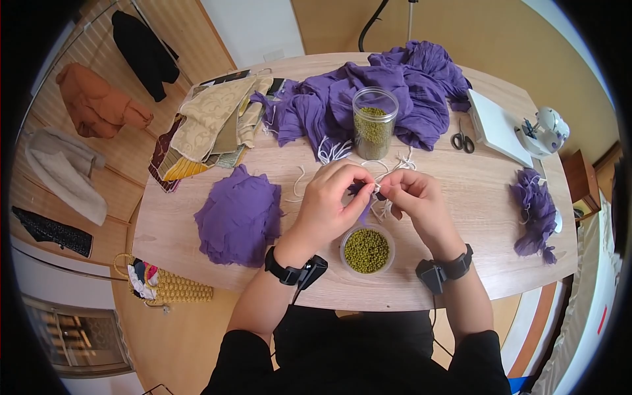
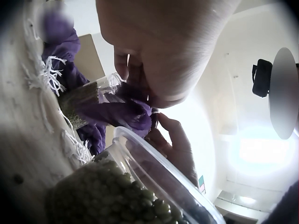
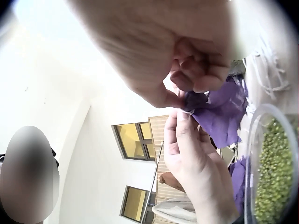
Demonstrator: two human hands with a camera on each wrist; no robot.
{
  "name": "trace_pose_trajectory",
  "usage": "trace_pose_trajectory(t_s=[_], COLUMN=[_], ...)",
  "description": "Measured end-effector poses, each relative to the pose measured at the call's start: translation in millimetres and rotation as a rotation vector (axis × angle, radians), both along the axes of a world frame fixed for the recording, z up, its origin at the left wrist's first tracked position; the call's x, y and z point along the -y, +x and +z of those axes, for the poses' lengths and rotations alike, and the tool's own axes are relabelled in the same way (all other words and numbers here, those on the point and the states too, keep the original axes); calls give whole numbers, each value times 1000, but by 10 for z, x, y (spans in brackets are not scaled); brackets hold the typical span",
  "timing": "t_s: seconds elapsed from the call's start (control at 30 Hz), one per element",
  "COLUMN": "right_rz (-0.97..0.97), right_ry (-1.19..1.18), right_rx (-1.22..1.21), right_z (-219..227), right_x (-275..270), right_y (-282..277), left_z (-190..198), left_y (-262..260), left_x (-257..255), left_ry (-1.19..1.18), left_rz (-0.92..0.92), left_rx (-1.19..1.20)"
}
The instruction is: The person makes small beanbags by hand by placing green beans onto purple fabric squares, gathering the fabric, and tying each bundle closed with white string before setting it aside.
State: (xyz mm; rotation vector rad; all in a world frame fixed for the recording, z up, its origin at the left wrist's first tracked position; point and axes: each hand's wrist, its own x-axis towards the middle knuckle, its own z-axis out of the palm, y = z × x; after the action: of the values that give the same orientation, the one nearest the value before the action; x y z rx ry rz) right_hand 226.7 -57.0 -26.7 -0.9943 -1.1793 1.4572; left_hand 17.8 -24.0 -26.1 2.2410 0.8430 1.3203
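Left hand (image 1: 329, 197) and right hand (image 1: 418, 201) meet near the middle of the head view, both pinching a white cord (image 1: 377, 188) at a small purple cloth piece (image 1: 365, 212). Just below them we see a clear tub (image 1: 393, 251) of green beans (image 1: 366, 250) on a wooden table (image 1: 405, 289); above stands a clear jar (image 1: 375, 99), partly filled with beans, before a purple fabric heap (image 1: 342, 89). Purple pieces (image 1: 238, 217) lie piled at left, patterned swatches (image 1: 214, 118) at upper left. Scissors (image 1: 462, 142) lie at upper right, near a sewing machine (image 1: 550, 128) whose small purple markings we cannot read.

In the left wrist view, we find the gathered cloth piece at centre, between the fingers. The tub's rim crosses in front of the right hand's lower part, and the jar shows behind the cloth.

From the right wrist, the cloth hangs right of centre, with the cord at the touching fingertips. We see the right hand's other fingers curled, the left thumb extended upward, and the tub at lower right.
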Motion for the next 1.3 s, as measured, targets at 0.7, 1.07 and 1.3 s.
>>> trace_pose_trajectory(t_s=[0.7,1.07,1.3], right_rz=[-11,-92,-177], right_ry=[-19,197,203], right_rx=[9,221,233], right_z=[-6,-99,-34], right_x=[-23,-60,-14], right_y=[7,44,-34], left_z=[-33,-63,-25], left_y=[-13,-19,-26], left_x=[-8,-24,-11], left_ry=[59,14,94], left_rz=[65,140,227], left_rx=[10,-27,-193])
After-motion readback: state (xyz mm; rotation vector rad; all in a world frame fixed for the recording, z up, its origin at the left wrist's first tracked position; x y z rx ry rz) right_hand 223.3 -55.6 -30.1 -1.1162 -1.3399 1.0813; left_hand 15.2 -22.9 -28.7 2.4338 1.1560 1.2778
